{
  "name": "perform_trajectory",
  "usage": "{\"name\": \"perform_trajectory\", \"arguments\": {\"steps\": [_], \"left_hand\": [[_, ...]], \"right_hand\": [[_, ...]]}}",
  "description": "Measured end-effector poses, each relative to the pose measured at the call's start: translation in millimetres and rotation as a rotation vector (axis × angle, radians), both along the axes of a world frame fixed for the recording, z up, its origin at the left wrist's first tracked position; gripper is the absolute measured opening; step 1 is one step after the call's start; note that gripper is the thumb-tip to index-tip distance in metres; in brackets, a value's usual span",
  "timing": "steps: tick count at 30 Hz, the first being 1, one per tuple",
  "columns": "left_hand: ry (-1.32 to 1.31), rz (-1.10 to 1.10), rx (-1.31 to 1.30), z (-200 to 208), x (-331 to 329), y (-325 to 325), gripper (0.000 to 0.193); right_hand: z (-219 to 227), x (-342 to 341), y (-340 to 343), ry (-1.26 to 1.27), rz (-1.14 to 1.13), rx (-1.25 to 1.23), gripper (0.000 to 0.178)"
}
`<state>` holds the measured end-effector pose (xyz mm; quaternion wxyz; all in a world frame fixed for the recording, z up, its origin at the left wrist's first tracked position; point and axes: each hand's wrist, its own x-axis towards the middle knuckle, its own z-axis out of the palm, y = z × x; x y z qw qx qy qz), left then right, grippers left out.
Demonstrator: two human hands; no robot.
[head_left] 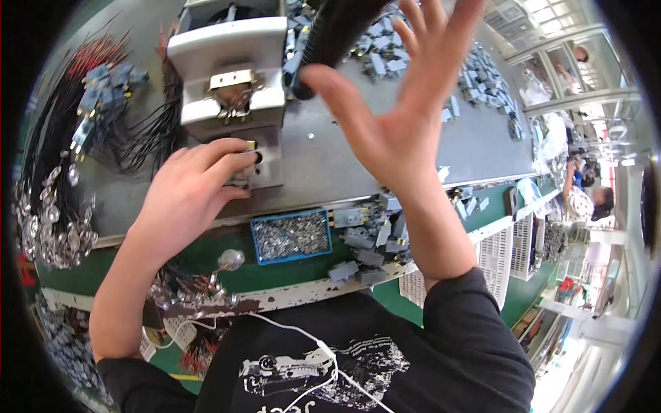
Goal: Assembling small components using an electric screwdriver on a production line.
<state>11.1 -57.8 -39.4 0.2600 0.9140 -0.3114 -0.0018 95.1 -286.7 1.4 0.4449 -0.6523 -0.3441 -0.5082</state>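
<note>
My left hand (200, 179) is at the low metal block (270, 162) in front of a bench press (231, 48). Its fingers are pinched together at the block's left side, over a small part that they mostly hide; a bit of yellow shows at the fingertips. Raised on the right, my right hand (406, 103) is spread wide with nothing in it. The thumb comes close to a thick black handle (337, 34), and I cannot tell whether it touches.
A blue tray (255, 241) of small metal pieces sits at the bench's front, beside grey plastic housings (365, 237). More housings (489, 82) are heaped at the back right. Black wires (51, 117) with attached parts lie on the left. A person (585, 196) is far right.
</note>
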Motion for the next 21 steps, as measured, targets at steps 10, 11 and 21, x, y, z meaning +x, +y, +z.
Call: {"name": "perform_trajectory", "arguments": {"steps": [10, 11, 21], "left_hand": [[-0.819, 0.593, 0.224, 24, 66, 138, 0.03], [-0.835, 0.51, 0.096, 30, 64, 125, 0.029], [0.14, 0.066, 0.174, 42, -46, 78, 0.014]], "right_hand": [[-64, 8, -263, 0.888, -0.599, -1.143, 0.046], [-61, 5, -250, 0.934, -0.627, -1.097, 0.04], [-37, -46, -65, 1.502, 0.947, 0.283, 0.041]]}}
